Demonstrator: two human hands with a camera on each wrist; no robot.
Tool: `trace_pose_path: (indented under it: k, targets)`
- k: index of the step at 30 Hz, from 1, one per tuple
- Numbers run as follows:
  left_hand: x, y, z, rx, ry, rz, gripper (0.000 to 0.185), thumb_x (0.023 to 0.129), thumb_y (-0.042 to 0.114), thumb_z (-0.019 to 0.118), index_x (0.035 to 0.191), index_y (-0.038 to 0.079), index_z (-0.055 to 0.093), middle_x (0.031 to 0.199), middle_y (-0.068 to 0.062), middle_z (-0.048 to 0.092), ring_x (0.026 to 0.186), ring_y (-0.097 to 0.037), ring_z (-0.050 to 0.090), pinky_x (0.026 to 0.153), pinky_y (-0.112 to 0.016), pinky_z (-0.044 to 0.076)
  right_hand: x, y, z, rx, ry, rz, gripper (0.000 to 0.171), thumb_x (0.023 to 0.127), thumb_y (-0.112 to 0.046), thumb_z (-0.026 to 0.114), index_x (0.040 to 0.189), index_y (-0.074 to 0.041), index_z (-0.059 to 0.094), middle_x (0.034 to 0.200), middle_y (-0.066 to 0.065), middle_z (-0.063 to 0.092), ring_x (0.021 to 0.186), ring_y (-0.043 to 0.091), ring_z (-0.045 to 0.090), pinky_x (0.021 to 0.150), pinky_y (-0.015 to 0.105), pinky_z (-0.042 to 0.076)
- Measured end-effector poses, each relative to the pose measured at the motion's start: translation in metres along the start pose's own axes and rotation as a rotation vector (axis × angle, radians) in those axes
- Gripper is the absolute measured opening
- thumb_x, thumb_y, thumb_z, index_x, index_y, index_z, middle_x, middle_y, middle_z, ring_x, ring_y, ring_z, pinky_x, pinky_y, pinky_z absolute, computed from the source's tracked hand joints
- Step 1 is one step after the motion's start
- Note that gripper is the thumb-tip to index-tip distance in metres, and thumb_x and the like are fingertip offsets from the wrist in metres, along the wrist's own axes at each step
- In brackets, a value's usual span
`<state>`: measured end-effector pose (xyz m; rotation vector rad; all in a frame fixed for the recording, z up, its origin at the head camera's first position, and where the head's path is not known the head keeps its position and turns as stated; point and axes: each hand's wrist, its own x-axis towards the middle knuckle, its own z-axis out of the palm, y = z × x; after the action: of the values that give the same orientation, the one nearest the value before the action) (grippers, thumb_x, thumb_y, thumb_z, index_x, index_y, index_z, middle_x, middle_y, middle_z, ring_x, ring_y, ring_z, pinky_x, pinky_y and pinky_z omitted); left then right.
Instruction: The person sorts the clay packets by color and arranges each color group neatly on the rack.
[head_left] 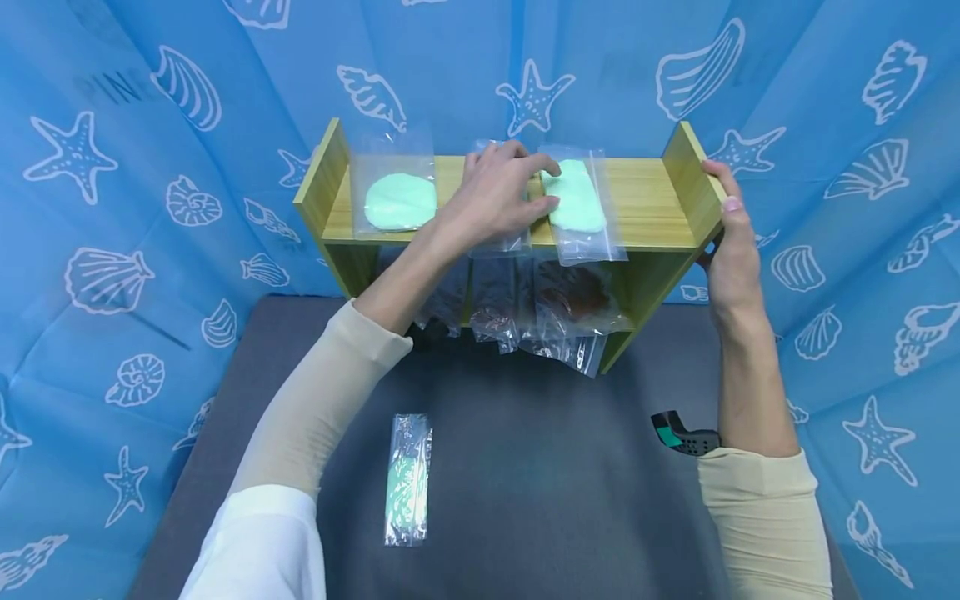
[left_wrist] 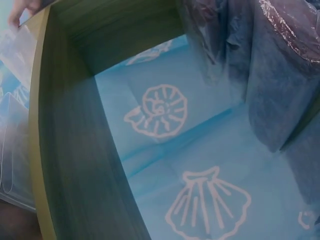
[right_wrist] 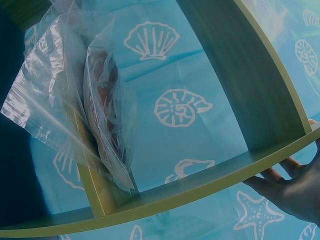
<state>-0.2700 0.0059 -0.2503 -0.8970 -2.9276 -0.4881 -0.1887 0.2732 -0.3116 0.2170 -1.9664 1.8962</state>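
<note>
A wooden shelf [head_left: 637,200] stands at the back of the table. On its top board lie clear zip bags holding pale mint-green contents, a left bag [head_left: 401,202] and a right bag [head_left: 576,196]. My left hand [head_left: 498,187] reaches over the board, its thumb and index fingertips spread apart at the left edge of the right bag. Another clear bag [head_left: 504,243] lies partly hidden under that hand. My right hand [head_left: 735,250] grips the shelf's right side panel, fingers over its outer edge; in the right wrist view the right hand [right_wrist: 295,187] shows beside the wood.
Below the top board hang several clear bags, one with reddish-brown contents [head_left: 573,292]. A narrow clear bag with green contents [head_left: 407,483] lies on the dark table [head_left: 525,500]. A blue curtain [head_left: 450,75] with white shell prints surrounds the table.
</note>
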Motion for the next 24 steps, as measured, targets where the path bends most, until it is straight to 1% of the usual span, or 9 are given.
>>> trace_pose_path:
  k: [3, 7, 11, 15, 16, 20, 22, 24]
  targets:
    - [-0.001, -0.002, 0.000, -0.022, 0.009, -0.009, 0.045, 0.097, 0.048, 0.058, 0.139, 0.032, 0.056, 0.140, 0.003, 0.051, 0.128, -0.017, 0.041, 0.101, -0.034, 0.026, 0.000, 0.000, 0.000, -0.004, -0.003, -0.004, 0.049, 0.100, -0.041, 0.037, 0.146, -0.029, 0.048, 0.127, 0.011, 0.041, 0.106, 0.023, 0.042, 0.078, 0.046, 0.034]
    - [-0.002, -0.004, 0.000, -0.086, 0.039, -0.021, 0.042, 0.098, 0.046, 0.058, 0.138, 0.032, 0.058, 0.137, 0.007, 0.054, 0.126, -0.014, 0.043, 0.104, -0.034, 0.024, 0.000, -0.001, 0.001, -0.019, -0.009, -0.007, 0.049, 0.100, -0.042, 0.036, 0.146, -0.029, 0.047, 0.128, 0.011, 0.041, 0.106, 0.023, 0.042, 0.078, 0.046, 0.034]
    - [-0.003, -0.007, 0.000, -0.141, 0.113, -0.009, 0.038, 0.099, 0.042, 0.058, 0.134, 0.029, 0.061, 0.132, 0.008, 0.058, 0.120, -0.011, 0.049, 0.102, -0.033, 0.027, 0.000, -0.001, 0.001, -0.023, -0.010, -0.002, 0.049, 0.100, -0.042, 0.035, 0.146, -0.030, 0.047, 0.128, 0.011, 0.041, 0.106, 0.023, 0.042, 0.078, 0.046, 0.034]
    - [-0.005, -0.009, 0.000, -0.204, 0.190, 0.043, 0.034, 0.099, 0.034, 0.061, 0.131, 0.021, 0.064, 0.127, 0.004, 0.063, 0.112, -0.012, 0.054, 0.097, -0.029, 0.033, 0.000, -0.002, 0.001, -0.032, -0.007, 0.005, 0.049, 0.100, -0.041, 0.033, 0.146, -0.031, 0.047, 0.128, 0.010, 0.041, 0.105, 0.023, 0.043, 0.079, 0.046, 0.034]
    - [-0.006, -0.010, 0.000, -0.231, 0.207, 0.062, 0.033, 0.099, 0.030, 0.061, 0.130, 0.019, 0.065, 0.126, 0.002, 0.064, 0.110, -0.012, 0.055, 0.096, -0.027, 0.035, 0.000, -0.002, 0.001, -0.031, -0.006, 0.008, 0.049, 0.100, -0.041, 0.033, 0.146, -0.031, 0.047, 0.128, 0.010, 0.040, 0.106, 0.023, 0.042, 0.079, 0.046, 0.033]
    - [-0.011, -0.013, 0.000, -0.401, 0.275, 0.134, 0.029, 0.100, 0.013, 0.058, 0.128, 0.009, 0.065, 0.118, -0.004, 0.065, 0.104, -0.013, 0.060, 0.090, -0.019, 0.044, 0.000, -0.002, 0.001, -0.027, -0.005, 0.009, 0.049, 0.100, -0.041, 0.033, 0.146, -0.030, 0.047, 0.128, 0.010, 0.040, 0.106, 0.023, 0.042, 0.080, 0.047, 0.033]
    - [-0.015, -0.014, 0.000, -0.476, 0.307, 0.154, 0.028, 0.100, 0.009, 0.056, 0.127, 0.008, 0.064, 0.115, -0.005, 0.066, 0.102, -0.011, 0.061, 0.087, -0.017, 0.046, 0.001, -0.002, 0.001, -0.030, -0.008, 0.006, 0.049, 0.100, -0.041, 0.034, 0.146, -0.030, 0.047, 0.128, 0.010, 0.040, 0.106, 0.023, 0.042, 0.079, 0.047, 0.033]
    - [-0.020, -0.015, -0.001, -0.534, 0.338, 0.171, 0.028, 0.100, 0.008, 0.057, 0.126, 0.008, 0.064, 0.112, -0.006, 0.066, 0.100, -0.009, 0.060, 0.085, -0.017, 0.047, 0.000, -0.002, 0.001, -0.026, -0.011, -0.002, 0.050, 0.100, -0.041, 0.034, 0.146, -0.030, 0.047, 0.128, 0.011, 0.040, 0.106, 0.023, 0.042, 0.079, 0.047, 0.032]
